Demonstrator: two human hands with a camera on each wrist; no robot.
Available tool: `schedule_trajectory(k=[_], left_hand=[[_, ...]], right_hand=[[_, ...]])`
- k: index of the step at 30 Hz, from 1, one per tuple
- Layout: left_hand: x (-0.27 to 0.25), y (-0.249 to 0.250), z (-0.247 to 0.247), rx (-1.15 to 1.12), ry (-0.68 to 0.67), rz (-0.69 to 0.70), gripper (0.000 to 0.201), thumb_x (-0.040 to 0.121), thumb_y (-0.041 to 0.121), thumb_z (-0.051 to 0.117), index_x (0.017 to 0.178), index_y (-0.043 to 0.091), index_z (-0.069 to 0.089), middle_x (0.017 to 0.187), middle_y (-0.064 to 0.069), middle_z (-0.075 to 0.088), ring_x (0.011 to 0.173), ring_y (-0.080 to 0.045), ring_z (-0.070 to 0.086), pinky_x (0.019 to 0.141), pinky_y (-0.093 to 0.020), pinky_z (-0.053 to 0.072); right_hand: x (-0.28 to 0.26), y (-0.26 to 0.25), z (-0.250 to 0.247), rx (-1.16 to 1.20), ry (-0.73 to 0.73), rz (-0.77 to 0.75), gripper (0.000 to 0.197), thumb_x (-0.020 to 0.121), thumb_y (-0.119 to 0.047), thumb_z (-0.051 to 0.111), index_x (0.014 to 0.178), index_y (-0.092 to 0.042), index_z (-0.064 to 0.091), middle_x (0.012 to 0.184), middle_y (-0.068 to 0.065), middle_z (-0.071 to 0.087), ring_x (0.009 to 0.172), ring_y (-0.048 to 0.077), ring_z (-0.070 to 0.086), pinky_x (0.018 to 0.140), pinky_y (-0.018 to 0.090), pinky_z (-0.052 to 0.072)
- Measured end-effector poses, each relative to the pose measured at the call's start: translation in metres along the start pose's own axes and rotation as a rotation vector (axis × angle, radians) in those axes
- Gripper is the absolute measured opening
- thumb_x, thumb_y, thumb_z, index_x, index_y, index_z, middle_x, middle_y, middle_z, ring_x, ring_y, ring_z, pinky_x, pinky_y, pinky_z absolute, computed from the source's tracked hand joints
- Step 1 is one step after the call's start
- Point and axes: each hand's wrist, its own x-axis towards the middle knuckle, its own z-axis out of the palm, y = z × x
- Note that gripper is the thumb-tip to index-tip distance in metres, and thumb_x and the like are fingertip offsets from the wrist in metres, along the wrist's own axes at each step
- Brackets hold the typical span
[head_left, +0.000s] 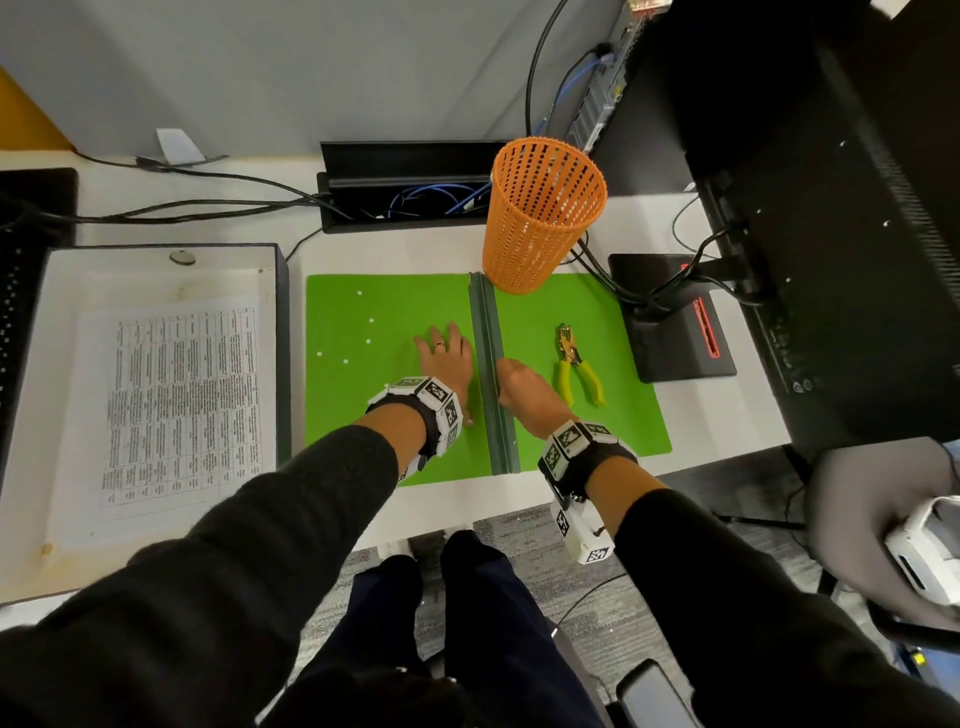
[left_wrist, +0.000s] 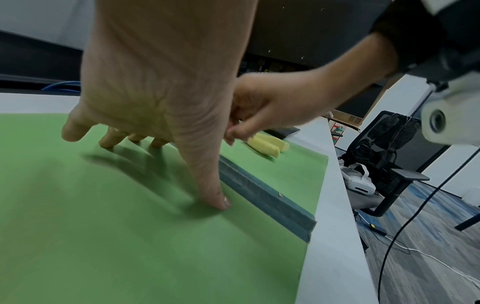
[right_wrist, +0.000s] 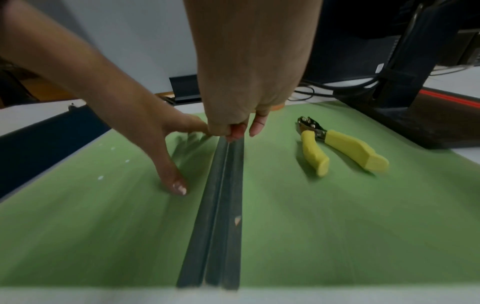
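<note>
The green folder (head_left: 363, 415) lies open on the surface (head_left: 727, 415). The left hand (head_left: 447, 358) is flat on its left half, fingers straight, holding it down. The right hand (head_left: 522, 387) has curled fingers that pinch the dark strip (head_left: 485, 322) down the folder's middle. It looks like the strip is being worked on, so next the right hand should slide along it without the folder slipping.

The green folder (head_left: 363, 395) lies open flat on the desk (head_left: 701, 415), dark grey spine (head_left: 491, 364) running up its middle.
</note>
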Motion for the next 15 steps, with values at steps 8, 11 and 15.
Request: schedule_trajectory(k=[8,11,15], left_hand=[[0.001,-0.003,-0.004,0.052,-0.058,0.003,0.110,0.080,0.053,0.064,0.151,0.008,-0.007,0.157,-0.017,-0.014,0.145,-0.041,-0.001,0.115,-0.058,0.013],[0.001,-0.004,-0.007,0.062,-0.064,0.011,0.104,0.084,0.048,0.062,0.151,0.007,-0.006,0.157,-0.018,-0.012,0.144,-0.043,0.001,0.114,-0.059,0.015],[-0.001,-0.005,-0.006,0.047,-0.035,0.021,0.099,0.086,0.045,0.061,0.151,0.006,-0.003,0.158,-0.019,-0.009,0.144,-0.042,0.005,0.114,-0.059,0.017]], right_hand=[[0.033,-0.022,-0.088,0.030,0.230,-0.214,0.010,0.083,0.005,0.049,0.083,-0.003,0.055,0.081,0.018,0.063,0.071,0.027,0.056,0.062,0.041,0.048],[0.048,-0.040,-0.133,0.044,0.356,-0.292,0.012,0.080,0.003,0.052,0.081,-0.008,0.058,0.079,0.012,0.065,0.072,0.025,0.059,0.064,0.040,0.050],[0.063,-0.046,-0.195,0.129,0.597,-0.250,0.011,0.077,0.002,0.052,0.076,-0.006,0.060,0.074,0.012,0.066,0.066,0.021,0.057,0.062,0.034,0.047]])
